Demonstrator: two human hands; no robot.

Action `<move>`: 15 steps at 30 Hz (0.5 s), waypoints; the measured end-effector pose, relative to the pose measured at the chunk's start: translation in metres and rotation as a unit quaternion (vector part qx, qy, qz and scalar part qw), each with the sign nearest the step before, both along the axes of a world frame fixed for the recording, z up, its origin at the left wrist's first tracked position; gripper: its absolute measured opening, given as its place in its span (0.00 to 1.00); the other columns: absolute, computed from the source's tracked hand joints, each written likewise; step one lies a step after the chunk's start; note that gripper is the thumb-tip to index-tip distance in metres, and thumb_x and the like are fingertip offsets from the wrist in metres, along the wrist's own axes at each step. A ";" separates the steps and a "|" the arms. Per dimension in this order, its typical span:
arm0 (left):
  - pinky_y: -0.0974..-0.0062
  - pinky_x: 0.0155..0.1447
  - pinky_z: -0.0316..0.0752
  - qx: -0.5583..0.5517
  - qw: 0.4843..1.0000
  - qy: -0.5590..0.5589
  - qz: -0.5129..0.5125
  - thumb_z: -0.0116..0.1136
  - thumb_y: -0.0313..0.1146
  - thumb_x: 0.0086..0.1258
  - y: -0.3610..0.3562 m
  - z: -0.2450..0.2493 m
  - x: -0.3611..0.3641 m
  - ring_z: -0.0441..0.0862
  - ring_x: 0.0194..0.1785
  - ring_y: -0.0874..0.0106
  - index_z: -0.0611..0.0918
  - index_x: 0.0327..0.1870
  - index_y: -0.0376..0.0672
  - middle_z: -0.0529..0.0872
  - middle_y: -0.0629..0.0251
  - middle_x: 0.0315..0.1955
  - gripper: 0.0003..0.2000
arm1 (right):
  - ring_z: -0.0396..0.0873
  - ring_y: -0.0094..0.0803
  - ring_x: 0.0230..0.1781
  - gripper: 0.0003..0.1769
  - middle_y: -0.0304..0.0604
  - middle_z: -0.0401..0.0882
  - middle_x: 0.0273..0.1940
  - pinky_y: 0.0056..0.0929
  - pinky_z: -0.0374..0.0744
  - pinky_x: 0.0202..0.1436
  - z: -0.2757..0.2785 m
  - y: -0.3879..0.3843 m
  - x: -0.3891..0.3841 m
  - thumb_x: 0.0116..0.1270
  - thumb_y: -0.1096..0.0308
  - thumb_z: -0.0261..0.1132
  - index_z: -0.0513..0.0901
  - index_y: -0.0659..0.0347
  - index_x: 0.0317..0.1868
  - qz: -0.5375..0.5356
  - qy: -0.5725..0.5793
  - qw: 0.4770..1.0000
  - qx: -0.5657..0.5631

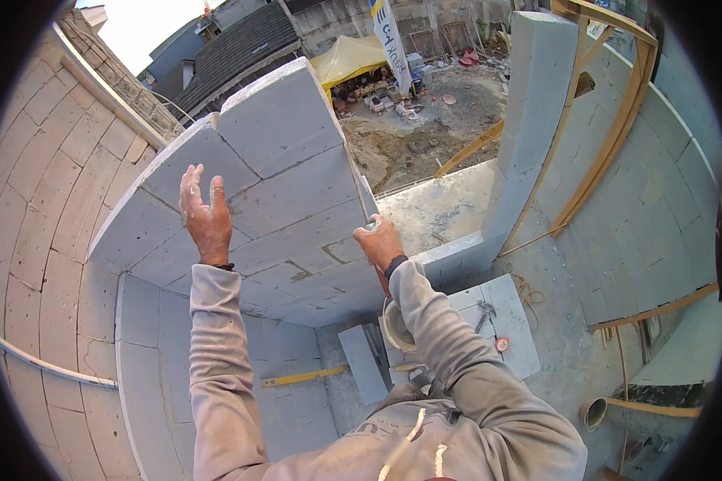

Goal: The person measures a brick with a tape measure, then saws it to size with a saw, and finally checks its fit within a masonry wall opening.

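My left hand point(207, 218) is raised in front of the pale grey block wall point(293, 188), its fingers spread and dusted with white. It overlaps the upper left blocks of that wall. At the wall's right end, my right hand point(381, 242) is closed around a long, thin, reddish-brown strip point(383, 282). This strip runs along the end edge of the blocks, above and below my fist; I cannot tell its exact kind. The top block point(277, 120) of the wall sits level with its upper right corner. Below my right hand a bucket point(396, 327) is partly hidden by my sleeve.
A hammer point(484, 315) and a red round item point(501, 345) lie on pale blocks point(515, 321) below. A yellow spirit level point(305, 377) is at lower left of the bucket. Right of the opening stands a block pillar point(529, 120) with timber framing point(618, 136). Beyond is a yellow canopy point(349, 60).
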State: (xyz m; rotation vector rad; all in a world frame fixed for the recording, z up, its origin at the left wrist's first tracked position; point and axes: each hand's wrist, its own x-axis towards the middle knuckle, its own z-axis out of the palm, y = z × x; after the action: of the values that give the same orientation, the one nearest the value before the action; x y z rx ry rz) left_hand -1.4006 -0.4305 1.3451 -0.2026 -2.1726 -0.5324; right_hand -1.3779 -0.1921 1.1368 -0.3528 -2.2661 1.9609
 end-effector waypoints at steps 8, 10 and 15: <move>0.50 0.77 0.48 -0.046 0.999 -0.012 0.022 0.45 0.58 0.74 0.027 0.081 -0.079 0.67 0.71 0.57 0.76 0.64 0.51 0.76 0.56 0.64 0.26 | 0.80 0.32 0.19 0.17 0.45 0.79 0.22 0.31 0.78 0.19 0.003 0.039 0.006 0.54 0.63 0.66 0.79 0.71 0.38 0.046 -0.062 0.993 -0.092; 0.53 0.76 0.51 -0.094 0.995 -0.024 0.033 0.42 0.61 0.74 0.036 0.090 -0.099 0.67 0.71 0.57 0.75 0.65 0.52 0.77 0.57 0.63 0.29 | 0.78 0.31 0.18 0.15 0.43 0.78 0.22 0.31 0.77 0.17 0.004 0.045 0.014 0.54 0.64 0.66 0.79 0.68 0.36 0.044 -0.092 0.985 -0.142; 0.62 0.74 0.59 -0.113 0.985 -0.132 -0.017 0.39 0.62 0.74 0.037 0.113 -0.164 0.70 0.69 0.55 0.76 0.65 0.50 0.78 0.56 0.63 0.31 | 0.70 0.24 0.13 0.08 0.37 0.72 0.18 0.26 0.70 0.13 -0.008 0.062 0.016 0.58 0.67 0.66 0.76 0.61 0.32 0.014 -0.068 0.992 -0.104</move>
State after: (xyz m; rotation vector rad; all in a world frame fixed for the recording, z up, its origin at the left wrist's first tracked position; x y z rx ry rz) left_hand -1.5646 -0.3932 1.4583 -0.3060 -2.4929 -0.3452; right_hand -1.3620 -0.1298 1.1285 -0.4916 -2.1573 2.2603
